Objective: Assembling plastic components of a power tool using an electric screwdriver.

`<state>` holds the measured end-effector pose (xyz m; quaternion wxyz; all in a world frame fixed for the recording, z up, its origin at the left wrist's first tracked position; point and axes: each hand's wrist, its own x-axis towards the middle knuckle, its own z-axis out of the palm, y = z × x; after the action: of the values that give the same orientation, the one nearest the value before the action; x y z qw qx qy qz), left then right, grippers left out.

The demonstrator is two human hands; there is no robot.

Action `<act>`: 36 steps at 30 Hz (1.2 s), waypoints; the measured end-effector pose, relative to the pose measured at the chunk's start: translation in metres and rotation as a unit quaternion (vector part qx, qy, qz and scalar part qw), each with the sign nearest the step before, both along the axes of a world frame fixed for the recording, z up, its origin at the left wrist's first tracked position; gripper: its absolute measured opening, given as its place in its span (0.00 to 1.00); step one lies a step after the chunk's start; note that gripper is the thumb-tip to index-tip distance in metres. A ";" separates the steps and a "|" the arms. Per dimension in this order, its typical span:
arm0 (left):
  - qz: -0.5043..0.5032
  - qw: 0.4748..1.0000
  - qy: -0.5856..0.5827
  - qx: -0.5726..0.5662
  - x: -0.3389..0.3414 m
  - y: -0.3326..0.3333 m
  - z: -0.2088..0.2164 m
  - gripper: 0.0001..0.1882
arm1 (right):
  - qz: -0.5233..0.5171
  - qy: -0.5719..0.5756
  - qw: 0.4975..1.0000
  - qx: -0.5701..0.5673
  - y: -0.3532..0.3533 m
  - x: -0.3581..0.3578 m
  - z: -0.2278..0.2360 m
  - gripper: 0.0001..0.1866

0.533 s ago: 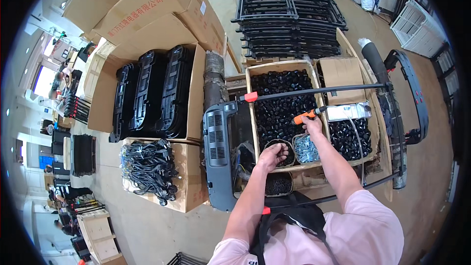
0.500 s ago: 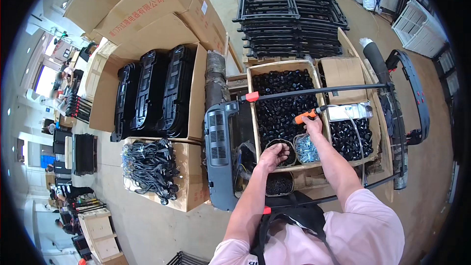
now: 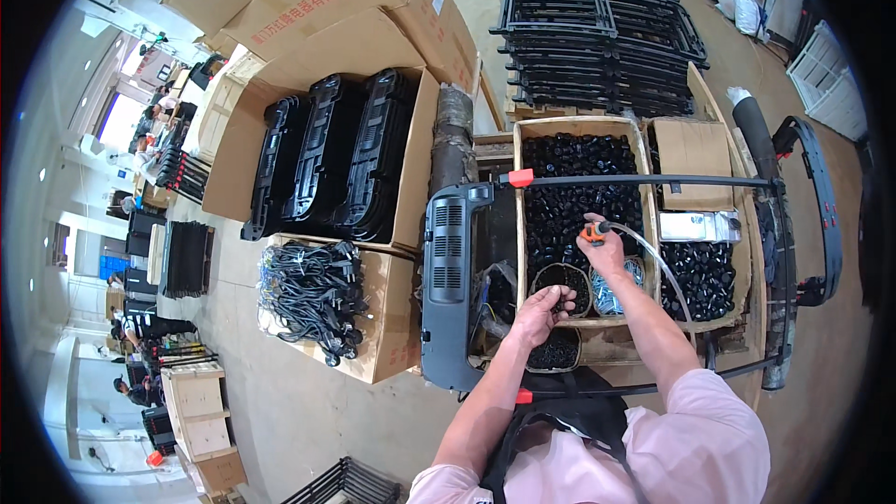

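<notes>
My right hand point(image 3: 608, 254) is wrapped round an orange pneumatic screwdriver point(image 3: 593, 233), with a clear air hose point(image 3: 665, 271) trailing from it. It is above a wooden bin point(image 3: 519, 215) full of shiny black caps point(image 3: 574, 157). Beside it my left hand point(image 3: 544, 315) is closed, fingertips pinched together; what they hold, if anything, is too small to make out. That hand is between a round tub of small dark parts point(image 3: 581, 291) and a lower tub of small black parts point(image 3: 555, 353). Silvery screws point(image 3: 607, 294) fill another tub under my right wrist.
A black tubular frame point(image 3: 644, 180) with a vented end panel point(image 3: 449, 252) and red end pieces surrounds the bins. Left stand a carton of black moulded housings point(image 3: 327, 159) and bundled black cables point(image 3: 317, 294). Stacked black racks point(image 3: 597, 28) lie beyond; a cardboard piece point(image 3: 693, 163) covers the right bin.
The view has shifted, so the scene sits farther right. My right hand has turned the screwdriver from pointing right to more upright. My left hand has drawn back toward me from the tub.
</notes>
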<state>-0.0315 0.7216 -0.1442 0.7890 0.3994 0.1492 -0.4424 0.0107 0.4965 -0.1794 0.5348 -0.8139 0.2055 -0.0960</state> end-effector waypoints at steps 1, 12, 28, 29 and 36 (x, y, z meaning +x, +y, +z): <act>0.012 1.000 0.001 -0.005 -0.001 0.004 0.000 0.13 | 0.006 -0.013 1.000 -0.005 0.001 -0.005 0.012 0.29; 0.119 0.991 -0.049 0.027 0.019 0.028 0.022 0.09 | -0.013 -0.119 0.988 0.097 0.031 -0.042 0.134 0.28; 0.263 0.941 0.091 -0.192 0.089 0.123 0.045 0.17 | 0.101 -0.132 0.964 0.208 0.176 0.011 0.222 0.30; 0.271 0.936 0.090 -0.205 0.092 0.127 0.044 0.17 | 0.112 -0.132 0.965 0.196 0.182 0.014 0.221 0.30; 0.262 0.930 0.087 -0.242 0.107 0.148 0.041 0.16 | 0.110 -0.118 0.971 0.177 0.211 0.028 0.215 0.31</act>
<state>0.0758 0.8693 -0.1033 0.9335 0.1025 0.2051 -0.2757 0.0383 0.7073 0.0356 0.6979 -0.7071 0.0637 -0.0943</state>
